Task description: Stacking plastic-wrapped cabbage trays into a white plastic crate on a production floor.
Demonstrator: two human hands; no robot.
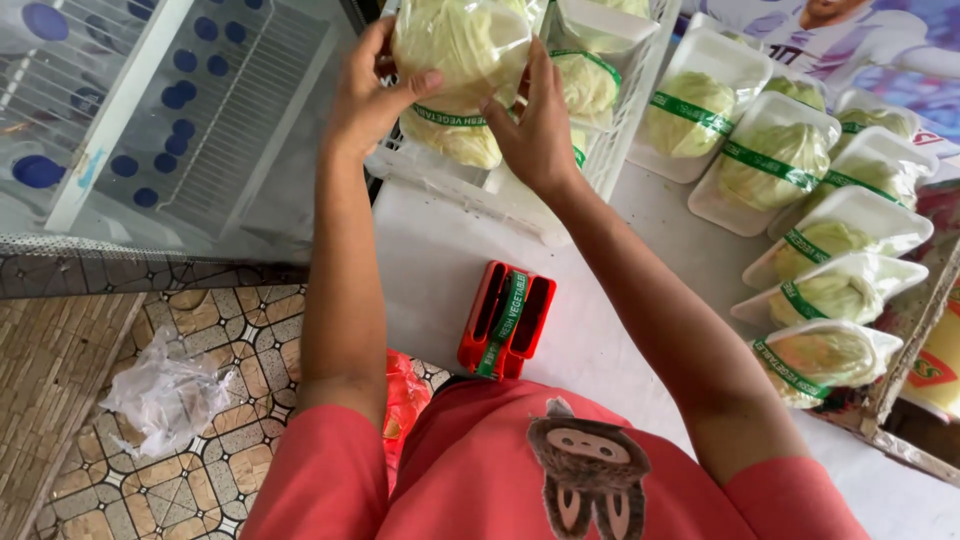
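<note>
At the top centre of the frame, the left hand [365, 95] and right hand [535, 125] clasp a wrapped cabbage [462, 45] from both sides, fingers curled against the plastic, above a white basket [620, 130].

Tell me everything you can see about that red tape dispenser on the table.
The red tape dispenser is a blocky, plastic-looking holder with two open slots side by side. A green tape with white lettering runs down its middle ridge. It lies flat, slightly tilted, on the white table, near the front edge just ahead of the person's torso. No hand touches it; both hands are raised at a wrapped cabbage farther back.
</note>
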